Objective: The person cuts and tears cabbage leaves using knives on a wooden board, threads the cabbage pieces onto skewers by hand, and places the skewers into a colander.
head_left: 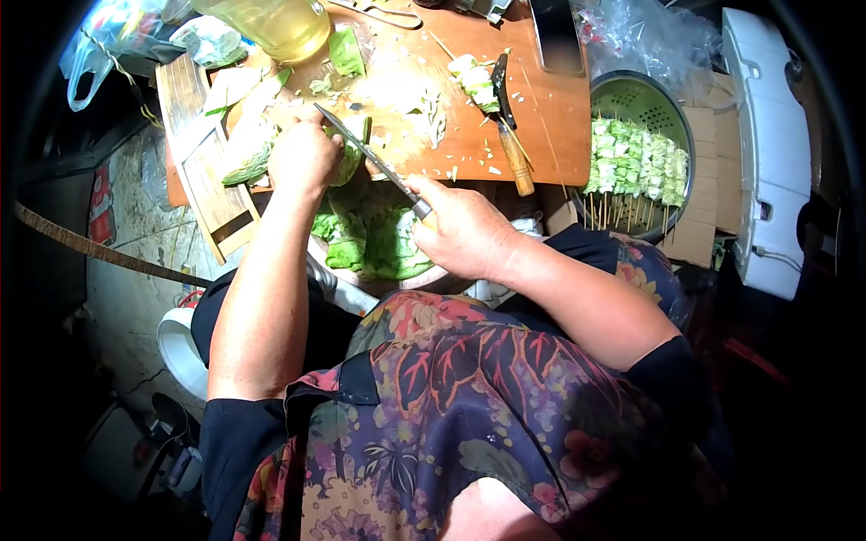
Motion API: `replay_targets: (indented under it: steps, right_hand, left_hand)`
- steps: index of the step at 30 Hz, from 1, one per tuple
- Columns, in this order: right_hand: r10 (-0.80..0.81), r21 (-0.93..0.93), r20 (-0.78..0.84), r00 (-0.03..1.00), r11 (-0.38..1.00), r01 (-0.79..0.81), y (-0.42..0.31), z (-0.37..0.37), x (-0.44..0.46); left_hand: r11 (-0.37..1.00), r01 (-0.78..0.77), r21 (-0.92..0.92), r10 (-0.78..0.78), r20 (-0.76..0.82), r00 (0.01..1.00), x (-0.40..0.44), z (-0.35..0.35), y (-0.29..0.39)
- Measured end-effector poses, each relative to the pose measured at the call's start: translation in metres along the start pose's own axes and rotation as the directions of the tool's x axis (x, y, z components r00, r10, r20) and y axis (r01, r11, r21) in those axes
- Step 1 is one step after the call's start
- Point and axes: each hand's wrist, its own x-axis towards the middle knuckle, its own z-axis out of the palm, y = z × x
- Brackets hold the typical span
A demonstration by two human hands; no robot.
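Observation:
My right hand (465,230) is wrapped round the handle of a knife (368,155), whose blade slants up and left toward my other hand. My left hand (305,155) has its fingers curled at the near edge of the wooden table, against a green leafy piece (349,160) that shows to its right. Just left of that hand lies a pale green cabbage (250,149). Under the table edge, between my forearms, a bowl (431,278) holds green cabbage leaves (388,243). Cut leaf scraps (431,117) are scattered over the table top.
A skewer with leaf pieces (474,81) lies beside a wooden-handled tool (516,162). At the right, a colander (631,90) holds several leaf skewers (631,162). A jug of yellowish liquid (280,27) and a phone (557,36) are at the back. A wooden stand (194,135) is at left.

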Motion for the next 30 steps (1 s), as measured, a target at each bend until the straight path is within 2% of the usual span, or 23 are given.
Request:
replay_targets:
  steps: [3,5,9,11,12,14,16,17,18,20,22,26,28,30]
  right_hand:
    - [-0.051,-0.039,-0.002,0.999,0.998,0.051,-0.001,-0.008,0.002]
    - [-0.027,-0.003,0.074,0.997,1.000,0.027,-0.002,-0.013,0.006]
    - [-0.020,0.066,0.094,0.995,0.998,0.014,0.004,-0.012,0.017]
    - [0.142,0.254,0.242,0.960,0.945,-0.204,0.003,-0.013,0.026]
    - [0.140,0.255,0.239,0.961,0.946,-0.201,0.010,-0.008,0.029]
    - [0.065,0.236,0.121,0.991,0.967,-0.092,0.033,0.009,0.035]
    - [0.058,0.185,0.087,0.995,0.980,-0.073,0.027,0.005,0.031]
    - [0.049,0.129,0.057,0.997,0.990,-0.056,0.026,0.004,0.029]
    - [0.050,0.131,0.055,0.997,0.990,-0.057,0.027,0.005,0.028]
    - [0.035,0.102,-0.031,0.999,0.994,-0.032,0.027,0.006,0.028]
    - [0.055,0.092,-0.052,0.997,0.995,-0.050,0.028,0.003,0.030]
    - [0.157,0.121,-0.120,0.980,0.982,-0.143,0.030,-0.006,0.035]
    - [0.140,0.116,-0.121,0.983,0.985,-0.126,0.027,-0.008,0.033]
    - [0.106,0.109,-0.123,0.987,0.990,-0.092,0.021,-0.010,0.028]
  left_hand:
    - [1.000,-0.002,0.005,0.002,0.011,1.000,0.003,0.000,0.001]
    - [1.000,0.002,0.004,-0.003,0.019,1.000,0.004,0.000,0.001]
    - [1.000,0.010,-0.013,-0.009,0.045,0.999,0.005,0.000,-0.001]
    - [0.999,0.008,-0.031,-0.006,0.061,0.998,0.004,0.002,-0.003]
    - [0.998,0.007,-0.057,-0.007,0.003,1.000,0.001,0.005,-0.004]
    - [0.997,0.002,-0.078,-0.007,-0.058,0.998,0.000,0.012,-0.009]
    - [0.985,-0.018,-0.170,0.002,-0.094,0.996,0.001,0.019,-0.021]
    - [0.976,0.006,-0.219,-0.011,-0.023,1.000,0.007,0.020,-0.028]
    - [0.976,0.003,-0.217,-0.009,-0.023,1.000,0.009,0.020,-0.029]
    - [0.891,0.148,-0.428,-0.112,0.108,0.988,0.011,0.020,-0.032]
    - [0.880,0.169,-0.444,-0.117,0.142,0.983,0.009,0.016,-0.027]
    - [0.831,0.156,-0.533,-0.145,0.064,0.987,0.012,0.022,-0.017]
    - [0.799,0.170,-0.577,-0.171,0.053,0.984,0.017,0.026,-0.015]
    - [0.840,0.149,-0.522,-0.171,0.007,0.985,0.018,0.027,-0.013]
